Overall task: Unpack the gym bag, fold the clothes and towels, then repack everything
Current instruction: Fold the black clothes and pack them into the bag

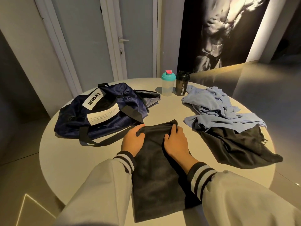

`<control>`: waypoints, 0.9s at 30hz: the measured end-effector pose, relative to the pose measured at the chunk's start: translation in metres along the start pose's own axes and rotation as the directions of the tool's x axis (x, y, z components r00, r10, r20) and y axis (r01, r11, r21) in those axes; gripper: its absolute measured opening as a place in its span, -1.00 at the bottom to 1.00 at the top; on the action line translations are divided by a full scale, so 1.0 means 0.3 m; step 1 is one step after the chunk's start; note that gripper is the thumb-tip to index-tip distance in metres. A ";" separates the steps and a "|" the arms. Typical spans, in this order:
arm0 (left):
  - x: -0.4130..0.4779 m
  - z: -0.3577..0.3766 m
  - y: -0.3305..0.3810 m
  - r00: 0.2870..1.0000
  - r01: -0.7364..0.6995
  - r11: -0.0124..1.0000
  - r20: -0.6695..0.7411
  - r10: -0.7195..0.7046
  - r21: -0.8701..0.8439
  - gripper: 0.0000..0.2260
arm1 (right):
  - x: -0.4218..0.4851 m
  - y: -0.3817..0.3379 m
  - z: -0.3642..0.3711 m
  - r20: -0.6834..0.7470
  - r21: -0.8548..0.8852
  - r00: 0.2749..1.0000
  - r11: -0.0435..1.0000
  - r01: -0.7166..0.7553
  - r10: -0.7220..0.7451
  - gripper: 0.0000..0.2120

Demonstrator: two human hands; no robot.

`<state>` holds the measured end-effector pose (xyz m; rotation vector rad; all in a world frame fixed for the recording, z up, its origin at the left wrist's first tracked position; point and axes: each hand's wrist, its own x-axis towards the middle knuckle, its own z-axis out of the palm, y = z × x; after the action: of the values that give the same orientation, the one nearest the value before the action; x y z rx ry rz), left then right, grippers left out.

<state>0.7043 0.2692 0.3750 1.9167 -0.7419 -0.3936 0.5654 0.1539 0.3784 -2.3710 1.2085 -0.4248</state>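
One round table (65,160) bears one navy gym bag (104,121) (far left), two shakers at the far edge, a teal-lidded bottle (168,84) and a black bottle (182,84), one black towel (156,168) (near centre) and one black garment (236,144) (right). One light-blue heap (216,108) (far right), piece count indeterminate. Two hands: left hand (132,141), right hand (176,141).

Matt black towel (156,168), glossy table (68,154)

views: one, head-worn, wide-angle | stood: above the near edge of the round tabletop (68,154) | faced: forward and down, across it | range: close; sleeves (97,193) filled the lower frame, left hand (132,141) and right hand (176,144) gripped the black cloth (156,176) mid-frame | far field: door (136,30) and poster (224,30) ran along the top edge
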 end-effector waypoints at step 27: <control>0.054 0.007 -0.028 1.000 0.001 0.982 -0.009 0.001 0.191 -0.50 | 0.086 -0.035 -0.005 0.253 -0.176 0.967 0.983 0.059 -0.013 -0.36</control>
<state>0.7181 0.2598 0.3674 2.0963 -0.7976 -0.3228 0.5865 0.1380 0.3868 -2.5118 1.1291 -0.0209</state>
